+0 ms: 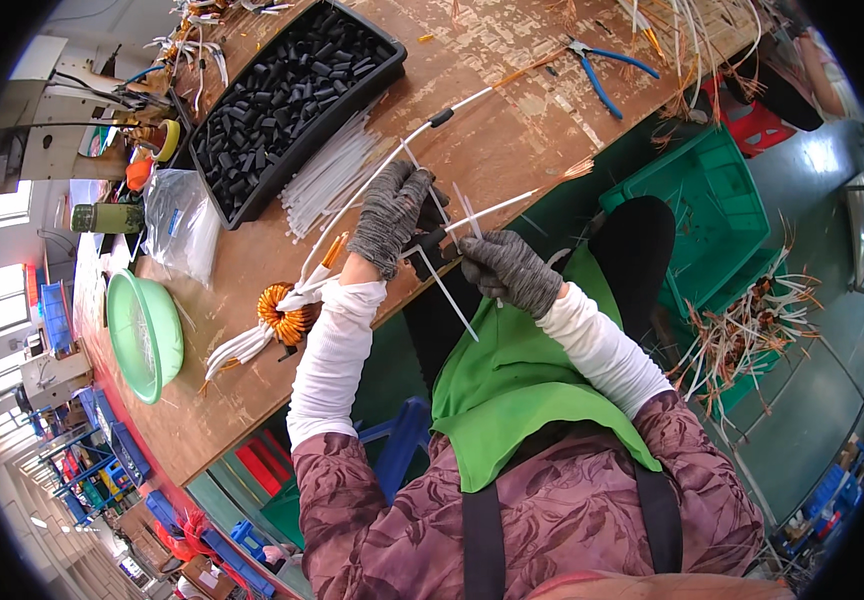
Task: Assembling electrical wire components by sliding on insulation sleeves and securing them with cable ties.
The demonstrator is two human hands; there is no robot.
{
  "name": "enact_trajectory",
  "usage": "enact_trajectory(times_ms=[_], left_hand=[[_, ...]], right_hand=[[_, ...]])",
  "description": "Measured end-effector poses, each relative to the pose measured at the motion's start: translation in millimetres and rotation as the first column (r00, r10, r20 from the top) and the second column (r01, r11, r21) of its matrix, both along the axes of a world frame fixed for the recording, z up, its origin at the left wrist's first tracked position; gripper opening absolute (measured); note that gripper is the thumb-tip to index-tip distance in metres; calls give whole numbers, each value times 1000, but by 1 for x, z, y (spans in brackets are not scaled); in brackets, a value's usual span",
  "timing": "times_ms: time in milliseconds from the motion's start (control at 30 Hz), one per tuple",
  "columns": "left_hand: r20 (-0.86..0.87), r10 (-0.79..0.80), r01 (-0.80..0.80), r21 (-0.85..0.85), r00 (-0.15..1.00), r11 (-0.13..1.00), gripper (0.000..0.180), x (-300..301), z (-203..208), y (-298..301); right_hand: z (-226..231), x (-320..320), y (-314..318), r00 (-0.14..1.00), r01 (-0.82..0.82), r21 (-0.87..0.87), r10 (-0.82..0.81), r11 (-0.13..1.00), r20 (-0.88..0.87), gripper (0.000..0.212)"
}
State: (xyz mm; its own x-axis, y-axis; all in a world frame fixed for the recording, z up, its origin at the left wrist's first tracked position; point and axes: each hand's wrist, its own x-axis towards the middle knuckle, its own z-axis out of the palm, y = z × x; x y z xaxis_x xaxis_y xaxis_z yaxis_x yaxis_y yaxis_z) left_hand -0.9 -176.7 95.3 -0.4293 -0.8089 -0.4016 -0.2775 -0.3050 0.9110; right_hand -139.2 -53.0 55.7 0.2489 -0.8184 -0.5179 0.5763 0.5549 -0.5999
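My left hand (392, 220), in a grey knit glove, is closed around a white cable at the table's front edge. That cable's far stretch (500, 208) runs right to bare copper strands. A black sleeve (432, 240) sits on it between my hands. My right hand (514, 270), also gloved, pinches close beside the sleeve, on what looks like a thin white cable tie (466, 212). Another white tie (449, 297) hangs down below the sleeve. The fingertips partly hide the grip. A copper-wound ring coil (287, 312) with white leads lies left of my left forearm.
Across the table lie a black tray (214, 192) of black sleeves, loose white cable ties (327, 180) and blue-handled pliers (607, 78). A green bowl (157, 330) stands left, by a clear plastic bag (180, 222). Green crates (687, 185) and bundled wires (747, 330) are at right.
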Motion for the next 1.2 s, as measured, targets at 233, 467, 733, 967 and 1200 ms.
enact_trajectory(times_ms=[233, 467, 733, 967, 1200], left_hand=[[-68, 14, -24, -145, 998, 989, 19, 1, 2, 12], [189, -98, 192, -587, 977, 786, 19, 18, 33, 54], [-21, 26, -33, -470, 999, 882, 18, 27, 27, 65], [19, 156, -87, -760, 988, 644, 18, 16, 3, 65], [-23, 177, -136, -737, 984, 662, 19, 13, 0, 72]], right_hand=[[6, 8, -5, 998, 58, 77, -61, 995, 29, 18], [2, 14, -13, 984, 128, 199, -149, 972, 94, 19], [-1, 7, -12, 929, 40, 168, -98, 985, 357, 15], [-5, 8, -8, 851, -2, 115, -58, 993, 522, 18], [-4, 8, -6, 838, 12, 106, -68, 994, 542, 17]])
